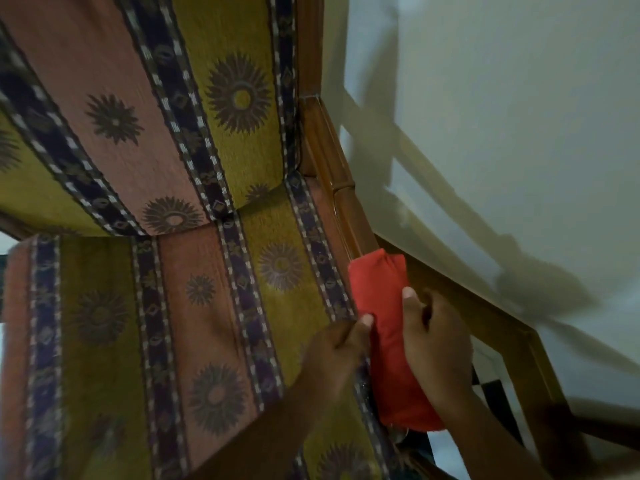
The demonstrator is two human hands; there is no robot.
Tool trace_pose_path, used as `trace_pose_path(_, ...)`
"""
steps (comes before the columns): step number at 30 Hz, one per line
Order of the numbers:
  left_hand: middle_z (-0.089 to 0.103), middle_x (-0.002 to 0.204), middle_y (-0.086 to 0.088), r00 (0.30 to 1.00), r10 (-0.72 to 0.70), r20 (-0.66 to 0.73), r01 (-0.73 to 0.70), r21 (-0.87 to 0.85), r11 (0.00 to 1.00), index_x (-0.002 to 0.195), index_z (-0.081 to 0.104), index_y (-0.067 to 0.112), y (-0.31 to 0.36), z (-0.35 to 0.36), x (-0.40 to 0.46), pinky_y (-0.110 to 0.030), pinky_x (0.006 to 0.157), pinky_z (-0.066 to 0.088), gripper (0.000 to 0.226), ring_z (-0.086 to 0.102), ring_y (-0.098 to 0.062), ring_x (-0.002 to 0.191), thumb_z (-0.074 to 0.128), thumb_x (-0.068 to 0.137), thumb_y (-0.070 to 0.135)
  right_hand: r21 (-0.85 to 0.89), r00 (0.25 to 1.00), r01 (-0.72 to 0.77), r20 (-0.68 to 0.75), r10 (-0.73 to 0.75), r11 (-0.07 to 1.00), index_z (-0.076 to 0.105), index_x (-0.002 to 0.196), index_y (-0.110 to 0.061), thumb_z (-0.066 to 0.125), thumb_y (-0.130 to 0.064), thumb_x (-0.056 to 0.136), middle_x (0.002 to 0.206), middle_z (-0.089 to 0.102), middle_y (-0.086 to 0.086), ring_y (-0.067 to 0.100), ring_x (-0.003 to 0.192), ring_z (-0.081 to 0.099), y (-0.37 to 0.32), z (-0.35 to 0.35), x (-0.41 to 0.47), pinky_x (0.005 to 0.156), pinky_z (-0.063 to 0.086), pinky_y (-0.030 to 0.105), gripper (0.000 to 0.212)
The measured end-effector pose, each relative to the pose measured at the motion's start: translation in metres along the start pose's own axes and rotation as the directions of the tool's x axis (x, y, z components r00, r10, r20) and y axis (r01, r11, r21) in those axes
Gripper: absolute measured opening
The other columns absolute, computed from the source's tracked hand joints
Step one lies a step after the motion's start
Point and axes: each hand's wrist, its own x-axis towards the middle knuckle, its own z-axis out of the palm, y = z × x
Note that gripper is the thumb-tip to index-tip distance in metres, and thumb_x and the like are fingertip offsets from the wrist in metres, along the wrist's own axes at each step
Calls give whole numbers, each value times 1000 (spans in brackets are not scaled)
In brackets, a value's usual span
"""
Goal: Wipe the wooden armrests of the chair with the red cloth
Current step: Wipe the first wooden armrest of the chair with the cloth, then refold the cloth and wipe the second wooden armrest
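Observation:
The red cloth [386, 327] is draped over the right wooden armrest [341, 188] of the chair, covering its nearer part. My left hand [337, 355] pinches the cloth's inner edge beside the seat cushion. On the cloth's outer side my right hand [434, 344] presses it against the wood, thumb on top. The bare armrest runs up and back from the cloth to the chair's back post. The other armrest is out of view.
The patterned seat cushion [194, 341] and back cushion [138, 109] fill the left. A lower wooden side rail [485, 306] and front leg [550, 386] lie right of the cloth. A pale wall [502, 116] stands close beyond the armrest.

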Motion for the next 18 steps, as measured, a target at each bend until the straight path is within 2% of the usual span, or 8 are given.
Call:
trace_pose_path(2, 64, 75, -7, 997, -59, -58, 58, -16, 998, 75, 63, 15, 7, 18, -4, -43, 70, 55, 40, 64, -24, 73, 58, 94, 49, 16, 1000, 21, 17, -21, 1000, 57, 77, -25, 27, -70, 92, 69, 61, -5, 11, 58, 61, -3, -3, -1, 55, 39, 22, 56)
trace_pose_path(4, 57, 68, -1, 993, -53, -106, 52, -4, 999, 69, 56, 18, 12, 20, -5, -38, 65, 49, 35, 57, -20, 67, 56, 98, 37, 24, 998, 60, -9, -60, 998, 52, 73, -26, 32, -64, 94, 62, 54, -8, 7, 51, 54, -10, -7, -3, 51, 33, 20, 48)
trace_pose_path(8, 49, 51, 14, 982, 44, -182, -42, 12, 999, 62, 49, 23, 22, 5, -17, -21, 51, 36, 38, 43, -2, 50, 56, 99, 30, 115, 991, 132, -43, -127, 985, 57, 98, -25, 38, -59, 98, 77, 56, -15, -3, 66, 56, -24, -10, -11, 58, 38, 17, 40)
trace_pose_path(10, 49, 48, 16, 969, 66, -240, -65, 13, 998, 66, 51, 23, 21, -13, -28, -16, 46, 33, 34, 41, 0, 46, 55, 99, 30, 213, 991, 134, -39, -129, 968, 55, 115, -25, 41, -57, 97, 86, 51, -25, -9, 77, 53, -38, -1, -21, 64, 38, 14, 40)
trace_pose_path(12, 50, 50, 17, 949, 93, -302, -88, 29, 996, 70, 53, 21, 18, -37, -40, -15, 46, 34, 31, 42, 1, 46, 53, 100, 30, 274, 992, 124, -11, -126, 954, 53, 121, -28, 43, -56, 96, 92, 47, -31, -14, 81, 51, -53, 12, -35, 68, 36, 12, 39)
trace_pose_path(14, 49, 51, 16, 921, 139, -365, -121, 72, 990, 73, 55, 17, 13, -69, -56, -15, 47, 35, 30, 42, 1, 47, 53, 100, 29, 323, 989, 131, 22, -146, 937, 53, 120, -30, 44, -55, 96, 96, 52, -27, -11, 84, 54, -74, 31, -54, 73, 37, 13, 36)
trace_pose_path(16, 49, 54, 13, 888, 167, -428, -138, 99, 986, 74, 57, 10, 7, -101, -72, -14, 48, 36, 31, 43, 1, 49, 53, 100, 27, 362, 984, 140, 51, -170, 922, 58, 121, -21, 48, -50, 95, 106, 60, -12, -1, 94, 55, -95, 50, -72, 78, 38, 17, 40)
trace_pose_path(18, 53, 55, 17, 857, 165, -488, -136, 94, 986, 72, 57, 17, 1, -132, -89, -11, 49, 36, 28, 46, 3, 50, 55, 99, 25, 399, 977, 142, 91, -193, 906, 59, 123, -14, 51, -44, 96, 109, 62, -5, -2, 97, 51, -117, 69, -94, 77, 35, 7, 42)
